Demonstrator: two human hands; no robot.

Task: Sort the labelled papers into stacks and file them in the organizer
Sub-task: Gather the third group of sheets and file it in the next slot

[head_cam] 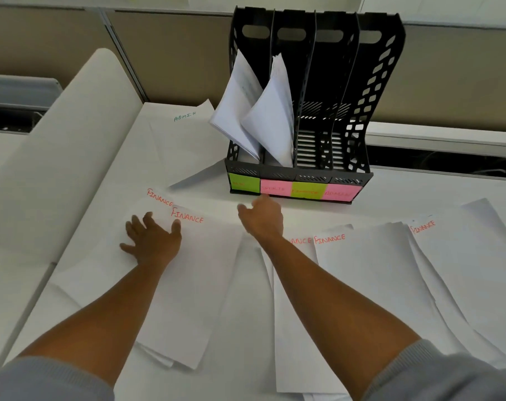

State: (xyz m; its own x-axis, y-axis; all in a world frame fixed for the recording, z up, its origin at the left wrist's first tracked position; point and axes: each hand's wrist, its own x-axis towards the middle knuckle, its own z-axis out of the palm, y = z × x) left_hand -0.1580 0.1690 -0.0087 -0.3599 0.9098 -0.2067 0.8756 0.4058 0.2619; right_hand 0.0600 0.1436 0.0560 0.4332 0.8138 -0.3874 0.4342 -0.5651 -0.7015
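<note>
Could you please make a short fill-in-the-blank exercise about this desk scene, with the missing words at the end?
1. The black organizer has ____ compartments.
2. Papers stand only in the two compartments on the ____ side.
3. The left hand lies flat on a sheet labelled ____.
4. The far sheet left of the organizer is labelled ____.

Missing words: four; left; FINANCE; ADMIN

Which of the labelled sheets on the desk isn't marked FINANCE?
The white sheet lying far left of the black four-slot organizer: it reads ADMIN in blue-green ink, while the other readable labels say FINANCE in red.
</note>
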